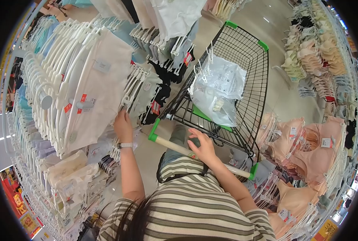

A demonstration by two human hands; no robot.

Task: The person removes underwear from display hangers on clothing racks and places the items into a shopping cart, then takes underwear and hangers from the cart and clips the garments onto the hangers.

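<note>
My left hand [123, 126], with a watch [125, 145] on the wrist, reaches to the garment rack on the left. Its fingers are pressed together at the lower ends of white clip hangers [127, 98] that carry small grey and black garments; what they pinch is hidden. Just left of it hangs a large pale pink garment [100, 80] with red tags. My right hand [203, 146] hovers over the cart's handle [175, 147], fingers apart and holding nothing. In the shopping cart [253, 86] lie white garments in clear plastic [223, 80], their hangers sticking up.
Many white hangers [46, 68] crowd the left rack, with packaged garments [72, 172] below. On the right hang peach bras [303, 140] close to the cart, and more bras [315, 48] farther back. A tiled floor [281, 44] runs along the cart's right side.
</note>
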